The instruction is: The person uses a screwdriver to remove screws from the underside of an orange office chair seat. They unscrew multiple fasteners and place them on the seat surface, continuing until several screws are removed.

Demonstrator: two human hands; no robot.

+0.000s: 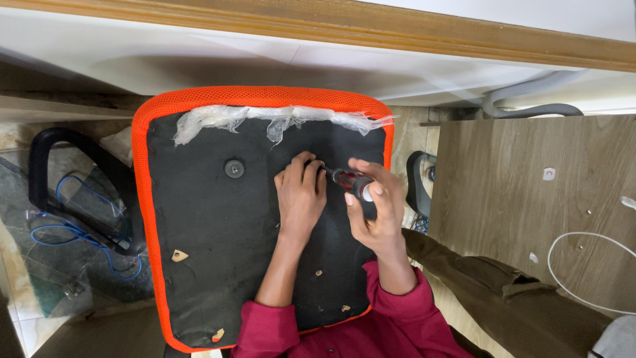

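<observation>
Maroon sleeves [371, 331] sit closest to you, both forearms reaching forward over the upturned chair seat [199, 265], whose black underside faces up so its fixings are open to you. Your right hand [374, 212] is closed around the red-and-black handle of a screwdriver [351, 182], held nearly flat and pointing left so the shaft runs toward your other hand. Your left hand [301, 192] is curled down on the black fabric just left of that grip, its fingertips [306, 159] pinched around the tip, seemingly steadying it; what the tip meets is hidden under them. Further left of the grip a round black fitting [234, 168] sits bare. Beyond your hands, torn clear plastic [278, 119] clings along the orange mesh rim [258, 94], and past that runs a pale wall with a wooden rail [397, 26].
</observation>
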